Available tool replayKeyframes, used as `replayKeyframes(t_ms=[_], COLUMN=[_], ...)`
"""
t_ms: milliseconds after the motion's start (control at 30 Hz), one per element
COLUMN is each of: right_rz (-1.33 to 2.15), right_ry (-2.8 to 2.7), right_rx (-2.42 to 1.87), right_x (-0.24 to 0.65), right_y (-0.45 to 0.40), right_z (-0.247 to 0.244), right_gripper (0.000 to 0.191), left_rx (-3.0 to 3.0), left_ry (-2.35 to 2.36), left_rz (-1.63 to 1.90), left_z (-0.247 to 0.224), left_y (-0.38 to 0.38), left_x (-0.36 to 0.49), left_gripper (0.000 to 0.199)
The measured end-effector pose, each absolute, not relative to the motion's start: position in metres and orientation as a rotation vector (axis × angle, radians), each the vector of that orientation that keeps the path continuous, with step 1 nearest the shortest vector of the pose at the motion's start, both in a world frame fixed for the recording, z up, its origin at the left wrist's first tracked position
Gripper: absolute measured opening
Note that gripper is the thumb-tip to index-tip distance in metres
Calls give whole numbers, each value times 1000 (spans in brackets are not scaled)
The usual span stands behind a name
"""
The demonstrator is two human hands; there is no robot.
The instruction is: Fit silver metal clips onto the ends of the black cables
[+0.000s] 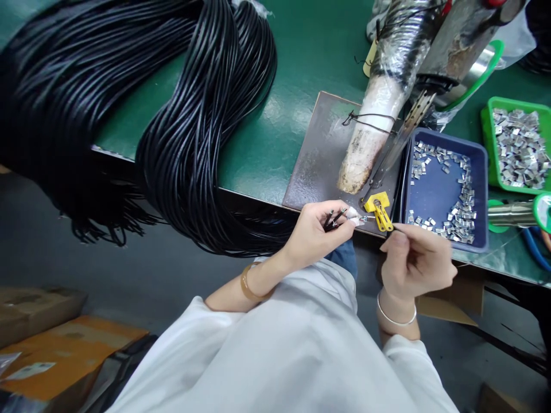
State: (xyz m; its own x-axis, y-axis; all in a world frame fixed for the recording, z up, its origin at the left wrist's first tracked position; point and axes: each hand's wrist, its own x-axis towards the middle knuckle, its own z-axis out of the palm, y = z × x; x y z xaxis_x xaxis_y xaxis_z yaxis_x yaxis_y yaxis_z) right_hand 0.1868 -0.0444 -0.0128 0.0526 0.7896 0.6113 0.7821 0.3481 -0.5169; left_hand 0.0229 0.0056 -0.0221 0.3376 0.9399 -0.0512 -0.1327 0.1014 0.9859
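My left hand [318, 232] is closed around a few black cables [333, 219], whose ends stick up between the fingers. At its fingertips, partly wrapped in white, is a small shiny metal piece [364, 218]. That piece sits just left of a yellow clip-like holder [379, 212] at the plate's front edge. My right hand [417, 258] is closed in a pinch just right of the holder. A thin dark tip shows at its fingers, too small to name. Above the holder, a slim metal rod [394, 146] slants down beside a thick plastic-wrapped tube [365, 143].
Bundles of black cable [206, 103] hang over the left table edge. A dark plate [318, 155] lies under the tube. On the right stand a blue tray [434, 201] and a green tray [486, 132] of small metal pieces, with a wire spool [510, 214] beside them. Cardboard boxes [64, 355] sit lower left.
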Motion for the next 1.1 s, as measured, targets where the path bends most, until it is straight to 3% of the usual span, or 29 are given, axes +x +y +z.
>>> replayKeyframes(t_ms=[200,433,533,700,867,1100], right_rz=[-45,497,329,202,16,-83], right_ry=[-1910,-1627,-1506,-1319,-1553,-1672], right_rx=[-1513,-1455,-1382,-1231,-1311,-1306], right_x=[174,177,178,177,173,170], right_y=[-41,-38,-37,-36,-32,-24], right_z=[-5,-13,-14,-18,-22,-25], right_gripper=[5,7,5,26,15,18], left_rx=[1338,1258,1191,1122,1129,1139], left_ry=[924,813,833,888,920,948], left_rz=[1025,939,967,1042,1056,1048], left_z=[-26,-20,-21,-24,-23,-24], left_y=[-2,-1,-1,0,4,8], left_x=[22,13,15,21,23,28], left_gripper=[16,24,23,23,22,20])
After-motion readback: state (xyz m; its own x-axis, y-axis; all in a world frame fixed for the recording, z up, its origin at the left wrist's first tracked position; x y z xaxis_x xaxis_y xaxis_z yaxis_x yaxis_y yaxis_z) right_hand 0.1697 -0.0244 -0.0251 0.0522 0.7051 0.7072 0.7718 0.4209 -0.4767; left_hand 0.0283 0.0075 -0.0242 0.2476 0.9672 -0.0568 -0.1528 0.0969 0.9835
